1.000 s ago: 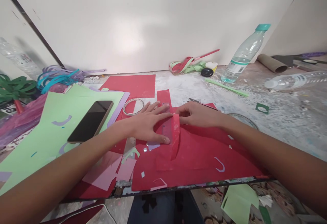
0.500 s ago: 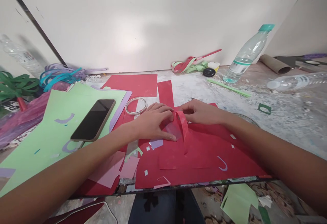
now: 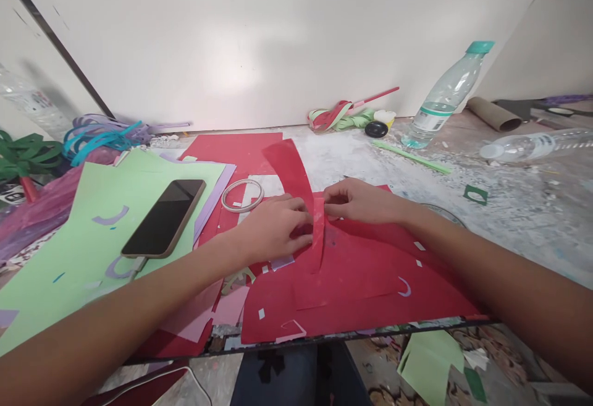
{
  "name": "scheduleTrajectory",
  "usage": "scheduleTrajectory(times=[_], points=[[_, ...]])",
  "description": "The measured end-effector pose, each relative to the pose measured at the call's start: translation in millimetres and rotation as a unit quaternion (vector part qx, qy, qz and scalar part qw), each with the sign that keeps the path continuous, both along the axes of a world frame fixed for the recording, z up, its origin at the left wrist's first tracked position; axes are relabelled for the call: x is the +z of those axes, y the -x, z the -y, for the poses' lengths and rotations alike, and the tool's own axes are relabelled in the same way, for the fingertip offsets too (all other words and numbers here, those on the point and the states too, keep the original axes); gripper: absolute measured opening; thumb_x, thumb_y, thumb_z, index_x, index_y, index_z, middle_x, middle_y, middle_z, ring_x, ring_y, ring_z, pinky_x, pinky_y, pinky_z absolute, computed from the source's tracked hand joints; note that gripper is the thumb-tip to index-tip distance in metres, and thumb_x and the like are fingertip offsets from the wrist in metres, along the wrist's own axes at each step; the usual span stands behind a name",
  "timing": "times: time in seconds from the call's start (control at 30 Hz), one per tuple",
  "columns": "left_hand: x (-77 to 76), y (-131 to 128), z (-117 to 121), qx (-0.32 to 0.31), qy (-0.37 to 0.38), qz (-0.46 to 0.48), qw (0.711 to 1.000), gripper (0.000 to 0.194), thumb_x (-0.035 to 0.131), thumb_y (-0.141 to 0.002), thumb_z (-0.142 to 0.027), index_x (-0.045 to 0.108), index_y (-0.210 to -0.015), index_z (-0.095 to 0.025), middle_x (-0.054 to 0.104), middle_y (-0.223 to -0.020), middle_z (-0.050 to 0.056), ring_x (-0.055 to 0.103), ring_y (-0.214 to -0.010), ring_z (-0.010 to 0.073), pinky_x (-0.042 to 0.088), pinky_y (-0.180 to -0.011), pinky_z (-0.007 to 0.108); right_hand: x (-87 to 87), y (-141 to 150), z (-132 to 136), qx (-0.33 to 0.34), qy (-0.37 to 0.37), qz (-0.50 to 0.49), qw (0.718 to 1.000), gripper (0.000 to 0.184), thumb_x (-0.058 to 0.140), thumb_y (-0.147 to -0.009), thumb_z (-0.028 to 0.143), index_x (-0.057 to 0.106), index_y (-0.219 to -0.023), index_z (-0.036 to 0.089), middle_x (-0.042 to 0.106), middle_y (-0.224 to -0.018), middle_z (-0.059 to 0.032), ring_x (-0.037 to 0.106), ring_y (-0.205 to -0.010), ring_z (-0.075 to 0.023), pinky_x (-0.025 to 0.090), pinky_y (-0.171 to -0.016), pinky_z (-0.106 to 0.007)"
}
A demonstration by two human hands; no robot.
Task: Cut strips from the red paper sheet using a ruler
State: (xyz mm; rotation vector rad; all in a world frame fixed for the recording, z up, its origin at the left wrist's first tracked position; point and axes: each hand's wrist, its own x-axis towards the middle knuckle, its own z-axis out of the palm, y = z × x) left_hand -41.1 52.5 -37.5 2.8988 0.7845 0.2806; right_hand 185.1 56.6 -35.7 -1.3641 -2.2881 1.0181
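Strips, curled, turquoise and lilac (image 3: 102,140): one heap, lying at the left by the wall. Sheet, light green (image 3: 60,233): flat, with scraps upon it. Phone, dark-screened (image 3: 164,217): lay on the light green sheet, cable attached. Ring, pale, seemingly a tape roll (image 3: 224,198): lay flat, just beside the left hand.

Left hand (image 3: 275,230): palm down, fingers curled over red paper, tips close against the narrow strip; whether they pinched anything could not be told. Tongue of red paper, broad (image 3: 291,168): rose beyond the hands, bowed leftward. Strip, narrow, red (image 3: 318,227): the piece being worked, raised from the red sheet between the hands, its near end low over the paper. Right hand (image 3: 359,201): thumb and forefinger drawn in at the far end of the strip; what lay between them was hidden. Hands near one another, not joined.

Sheet, red, large (image 3: 417,304): beneath the work, reaching the table's front edge. Bottle, teal-capped (image 3: 435,100): leaned towards the right, well apart.

Step in hand, by judgement: lifting and guiding the narrow strip. Next move, likewise judged: called for the left hand to press the paper flat while the right drew the strip gently, without creasing or tearing it.
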Motion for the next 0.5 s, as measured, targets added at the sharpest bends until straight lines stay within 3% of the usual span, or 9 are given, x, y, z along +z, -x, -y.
scheduleTrajectory(times=[0.2,0.5], points=[[-11.1,-12,20,0.059,-0.063,0.004,0.996,0.021,0.054,-0.088,-0.028,0.070,-0.080,-0.018,0.061,-0.079,0.004,0.056,-0.072,0.0197,0.041,-0.058,0.031,1.2,-1,1,-0.016,0.015,-0.001,1.000,0.021,0.054,-0.079,0.035,0.065,-0.071,0.019,0.060,-0.066,-0.0011,0.047,-0.059,-0.0140,0.035,-0.055,-0.028],[-10.4,-14,27,0.104,-0.037,-0.012,0.994,0.022,0.052,-0.089,-0.030,0.072,-0.086,-0.020,0.062,-0.084,0.005,0.059,-0.074,0.0210,0.040,-0.055,0.030,3.3,-2,3,-0.024,0.011,0.008,1.000,0.022,0.052,-0.080,0.032,0.067,-0.072,0.018,0.064,-0.069,-0.0023,0.051,-0.061,-0.0145,0.036,-0.057,-0.028]])
